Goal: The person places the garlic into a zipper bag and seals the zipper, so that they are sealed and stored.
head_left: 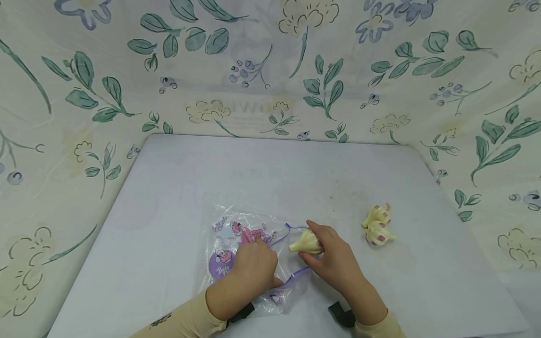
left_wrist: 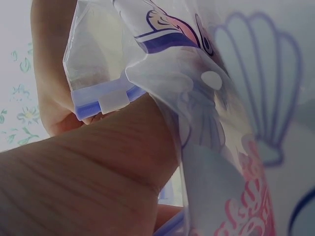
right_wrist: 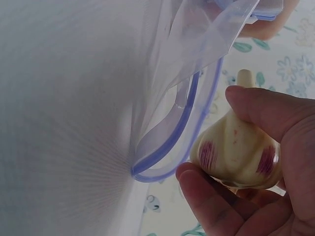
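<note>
Nearest you, with twelve o'clock straight ahead, your cream sleeves (head_left: 183, 321) come in from seven and five o'clock, with a black strap (head_left: 342, 315) showing beside your right wrist. Your left hand (head_left: 255, 264) lies on the clear, pink-and-purple printed bag (head_left: 217, 220), its thumb near the near strip of the purple zip (head_left: 297, 273); plastic hides most of its fingertips, so you cannot tell how firmly they grip. The bag lies flat on the counter (head_left: 152, 225), its mouth parted toward three o'clock. There your right hand (head_left: 334, 256) holds one garlic (head_left: 307, 242), thumb on the neck and fingers under the bulb, parted only by its width. The garlic is just outside the mouth, stem pointing to nine. Farther off, at two o'clock from your right hand, two spare bulbs (head_left: 379, 233) lie touching each other. Beyond the counter's far edge hangs a leaf-and-flower cloth (head_left: 262, 98).
</note>
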